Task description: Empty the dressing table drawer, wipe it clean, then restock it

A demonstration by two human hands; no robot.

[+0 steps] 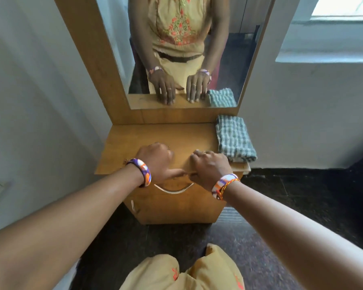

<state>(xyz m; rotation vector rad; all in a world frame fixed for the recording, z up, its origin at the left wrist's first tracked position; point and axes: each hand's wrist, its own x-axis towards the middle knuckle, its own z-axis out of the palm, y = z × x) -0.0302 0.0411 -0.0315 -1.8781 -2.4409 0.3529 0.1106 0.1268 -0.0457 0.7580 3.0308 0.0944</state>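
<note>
The wooden dressing table stands in front of me. Its drawer is shut, with a curved silver handle on the front. My left hand and my right hand lie side by side on the front edge of the tabletop, just above that handle. The fingers rest flat on the wood and the thumbs hang over the edge. Neither hand holds anything. A folded green-and-white checked cloth lies on the right end of the tabletop, touching my right hand's far side.
A tall mirror in a wooden frame rises behind the tabletop and reflects a person's hands and the cloth. A white wall is close on the left. A window ledge is at the right. The floor is dark stone. A second small handle sits lower on the cabinet.
</note>
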